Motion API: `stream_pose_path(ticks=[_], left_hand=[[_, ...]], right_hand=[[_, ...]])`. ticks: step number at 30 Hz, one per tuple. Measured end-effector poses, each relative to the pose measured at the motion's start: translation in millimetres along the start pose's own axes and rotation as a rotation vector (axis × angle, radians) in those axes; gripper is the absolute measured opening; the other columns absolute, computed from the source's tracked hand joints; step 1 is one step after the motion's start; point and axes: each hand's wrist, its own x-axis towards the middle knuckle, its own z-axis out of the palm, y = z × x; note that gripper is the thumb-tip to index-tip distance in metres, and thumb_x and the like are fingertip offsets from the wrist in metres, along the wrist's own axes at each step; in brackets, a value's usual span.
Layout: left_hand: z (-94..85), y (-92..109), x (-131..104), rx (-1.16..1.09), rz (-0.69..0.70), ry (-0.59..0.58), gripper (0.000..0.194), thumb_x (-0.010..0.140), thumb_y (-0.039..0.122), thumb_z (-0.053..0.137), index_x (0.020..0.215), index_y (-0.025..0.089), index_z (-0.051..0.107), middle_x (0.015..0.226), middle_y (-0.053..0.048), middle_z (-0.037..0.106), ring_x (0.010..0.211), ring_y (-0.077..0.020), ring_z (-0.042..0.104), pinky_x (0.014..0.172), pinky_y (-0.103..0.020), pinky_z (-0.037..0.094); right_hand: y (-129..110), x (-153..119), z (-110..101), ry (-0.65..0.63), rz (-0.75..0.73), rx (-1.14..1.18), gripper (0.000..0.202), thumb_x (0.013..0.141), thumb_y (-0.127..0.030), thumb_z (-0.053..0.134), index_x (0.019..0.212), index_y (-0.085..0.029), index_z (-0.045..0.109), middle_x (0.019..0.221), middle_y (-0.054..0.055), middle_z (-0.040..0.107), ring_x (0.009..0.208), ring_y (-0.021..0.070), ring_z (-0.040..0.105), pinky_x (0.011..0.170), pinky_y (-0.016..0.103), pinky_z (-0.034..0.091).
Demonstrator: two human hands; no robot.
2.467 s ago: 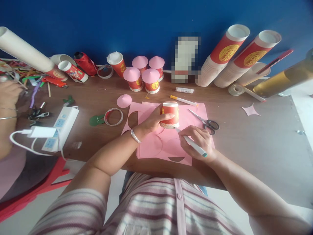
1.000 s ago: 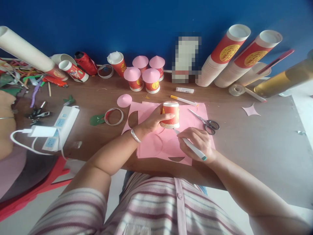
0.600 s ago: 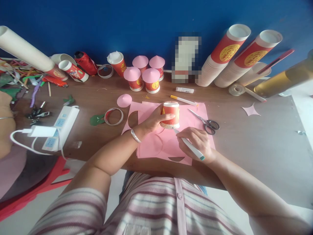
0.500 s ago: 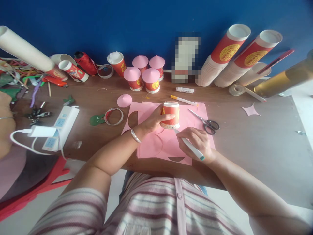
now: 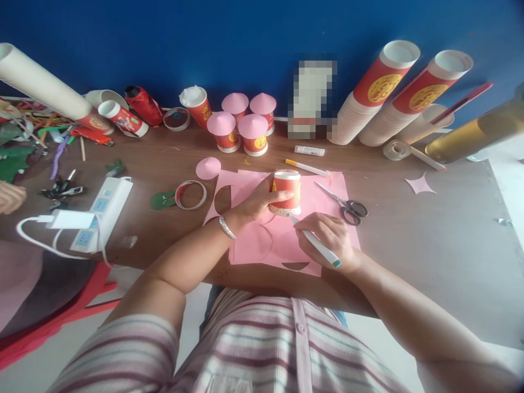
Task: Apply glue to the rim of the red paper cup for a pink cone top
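Pale light washes in from the right, glaring across the right end of the tabletop [image 5: 458, 245] and flattening its brown to grey. The front edge sits in shadow; wide-angle distortion stretches the sides, and a blocky mosaic blurs one patch by the blue wall [image 5: 164, 43].

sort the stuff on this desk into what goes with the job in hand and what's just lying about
Likely in the job:
cup, in the left hand
pen, in the right hand
pink paper
scissors
cone-topped cups

Probably just lying about:
power strip
charger
red spool
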Motion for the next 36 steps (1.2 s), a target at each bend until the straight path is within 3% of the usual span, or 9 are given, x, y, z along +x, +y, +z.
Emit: stream_pose_path(ticks=[15,25,31,36], left_hand=[[3.4,5.7,-1.9,-0.027,-0.024,-0.002,0.036,0.077,0.04,0.076,0.102,0.017,0.062,0.093,-0.005,0.062,0.087,-0.018,0.058,0.075,-0.03,0.049],[-0.8,0.3,0.9,-0.034,-0.012,-0.004,0.033,0.078,0.038,0.076,0.1,0.017,0.063,0.086,-0.003,0.061,0.087,-0.0178,0.059,0.075,-0.029,0.05],[-5.4,-2.5,1.5,-0.051,0.006,0.035,0.041,0.078,0.037,0.077,0.112,0.016,0.067,0.099,-0.006,0.069,0.091,-0.019,0.063,0.081,-0.03,0.051],[-6.7,-7.2,4.3,-0.137,0.037,0.034,0.046,0.079,0.032,0.075,0.123,0.019,0.066,0.12,-0.009,0.068,0.109,-0.0236,0.063,0.089,-0.033,0.052]], right_hand=[[1.3,0.0,-0.8,0.038,-0.005,-0.02,0.021,0.088,-0.005,0.06,0.101,-0.021,0.057,0.076,-0.001,0.065,0.061,0.0123,0.061,0.057,0.025,0.049],[-0.1,2.8,-3.3,0.044,-0.025,0.004,0.021,0.087,-0.004,0.062,0.101,-0.02,0.058,0.074,0.0,0.065,0.061,0.013,0.062,0.055,0.026,0.053],[-0.1,3.6,-2.0,0.084,-0.042,0.035,0.026,0.084,-0.003,0.06,0.101,-0.023,0.057,0.073,-0.004,0.064,0.061,0.013,0.062,0.087,0.043,0.066],[-1.2,2.7,-0.9,0.054,-0.025,0.083,0.026,0.085,-0.004,0.058,0.102,-0.024,0.057,0.075,-0.004,0.064,0.058,0.0117,0.059,0.094,0.049,0.064]])
